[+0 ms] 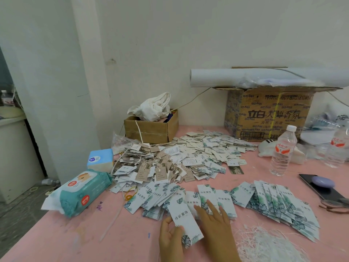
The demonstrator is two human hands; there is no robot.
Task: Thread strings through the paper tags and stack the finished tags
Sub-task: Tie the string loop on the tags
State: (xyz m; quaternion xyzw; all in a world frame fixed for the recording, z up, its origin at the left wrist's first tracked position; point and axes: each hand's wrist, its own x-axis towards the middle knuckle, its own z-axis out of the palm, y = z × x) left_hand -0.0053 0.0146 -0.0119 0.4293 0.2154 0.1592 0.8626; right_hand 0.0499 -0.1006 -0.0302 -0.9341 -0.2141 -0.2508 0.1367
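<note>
My left hand [170, 237] holds a white paper tag [184, 218] with green leaf print, thumb on its lower left edge. My right hand [215, 222] lies beside it with straight fingers, resting on the loose tags [156, 199] spread on the pink table [94, 241]. A fanned row of the same leaf tags [283, 205] lies to the right. A tangle of white strings [268, 244] sits at the lower right, just right of my right hand. A big heap of mixed tags [185, 157] fills the table's middle.
A wet-wipe pack [85, 193] and tissue box [100, 159] sit at the left edge. Small carton [151, 129] and large carton [268, 114] stand at the back wall. Water bottles [281, 150], a phone [321, 186] and glasses [334, 205] lie at the right.
</note>
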